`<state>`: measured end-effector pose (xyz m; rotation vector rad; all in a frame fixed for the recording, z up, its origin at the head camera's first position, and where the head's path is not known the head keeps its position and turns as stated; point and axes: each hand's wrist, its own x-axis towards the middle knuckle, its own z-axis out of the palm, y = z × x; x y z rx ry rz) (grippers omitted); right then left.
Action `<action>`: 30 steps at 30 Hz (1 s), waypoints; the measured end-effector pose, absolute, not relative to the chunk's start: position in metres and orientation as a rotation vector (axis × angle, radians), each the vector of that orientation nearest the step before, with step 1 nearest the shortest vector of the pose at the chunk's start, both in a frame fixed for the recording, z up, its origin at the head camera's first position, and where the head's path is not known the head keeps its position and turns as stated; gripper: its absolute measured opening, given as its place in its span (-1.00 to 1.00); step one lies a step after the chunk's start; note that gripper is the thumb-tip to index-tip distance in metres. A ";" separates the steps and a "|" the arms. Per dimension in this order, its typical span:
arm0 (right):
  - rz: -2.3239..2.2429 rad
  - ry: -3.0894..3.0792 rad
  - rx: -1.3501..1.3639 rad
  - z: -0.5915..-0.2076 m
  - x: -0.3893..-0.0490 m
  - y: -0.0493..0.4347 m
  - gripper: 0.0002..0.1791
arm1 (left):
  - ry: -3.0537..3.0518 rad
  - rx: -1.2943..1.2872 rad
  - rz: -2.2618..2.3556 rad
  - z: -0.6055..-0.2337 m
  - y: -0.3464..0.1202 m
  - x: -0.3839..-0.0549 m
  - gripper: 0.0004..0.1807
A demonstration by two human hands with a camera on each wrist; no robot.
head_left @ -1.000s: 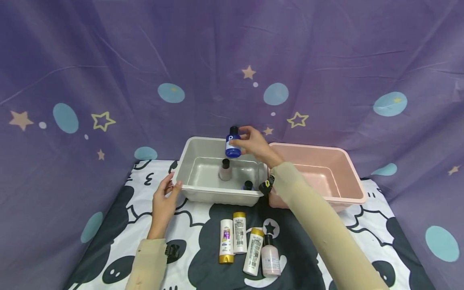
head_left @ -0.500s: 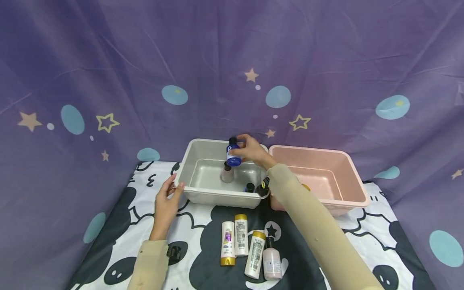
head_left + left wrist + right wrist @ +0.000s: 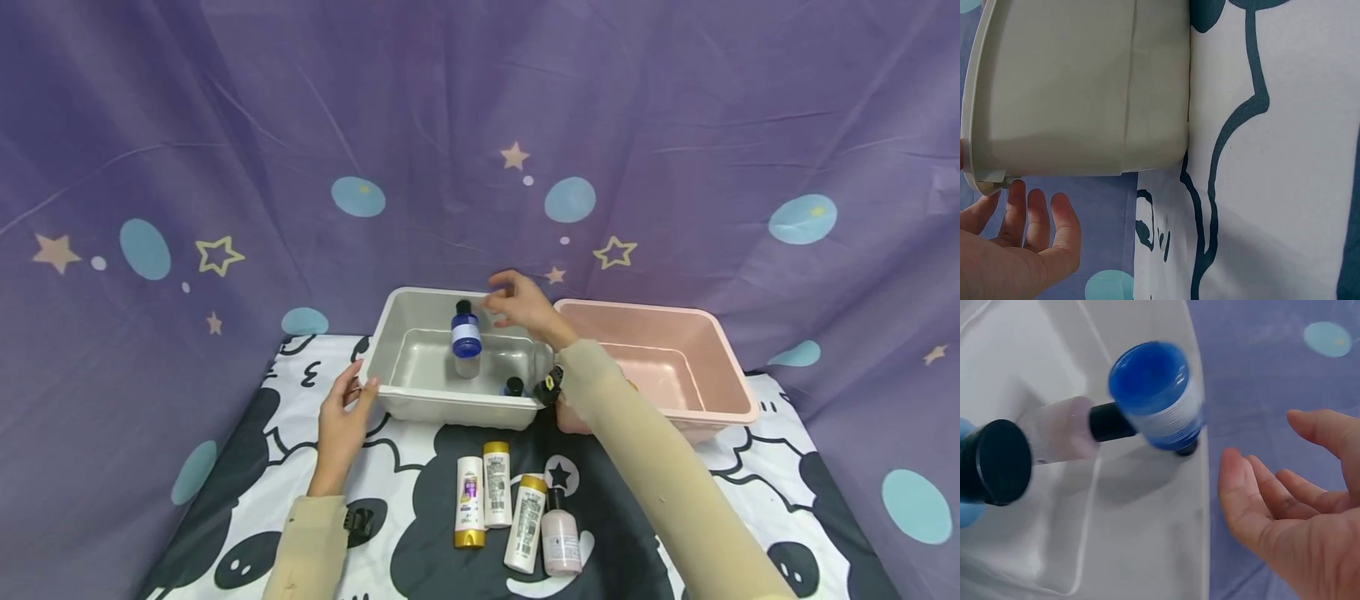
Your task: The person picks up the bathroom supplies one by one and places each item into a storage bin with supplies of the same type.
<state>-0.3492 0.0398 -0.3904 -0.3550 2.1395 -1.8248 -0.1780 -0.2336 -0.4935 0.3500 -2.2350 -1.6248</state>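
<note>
Blue bottle [image 3: 466, 333], pinched in the right hand [image 3: 519, 307] half a second earlier, has left the fingers and shifted leftward within the grey tub [image 3: 450, 405]. It now shows, cap toward the tub's far wall, in front of a pink bottle [image 3: 467, 367] inside the tub; whether the two touch cannot be told. Its white label is motion-blurred in the right wrist view and unreadable. The right hand, at the tub's far rim, holds nothing, fingers parted and bent. The left hand [image 3: 342, 421] pinches the tub's near-left rim corner. A black-capped bottle [image 3: 513, 386] stands by the tub's near-right wall. Before the tub lie a white bottle with a purple emblem [image 3: 470, 500], two gold-capped bottles [image 3: 497, 487] with fine print, and a black-capped pale pink bottle [image 3: 560, 537]; their lettering is too small to read. Right of the tub, the right sleeve [image 3: 637, 433] partly covers a pink tub [image 3: 708, 350].
</note>
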 end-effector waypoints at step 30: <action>-1.900 2.290 -0.630 -0.398 -0.208 0.147 -0.47 | -2.253 0.357 -1.632 -0.493 -0.232 -0.178 -0.27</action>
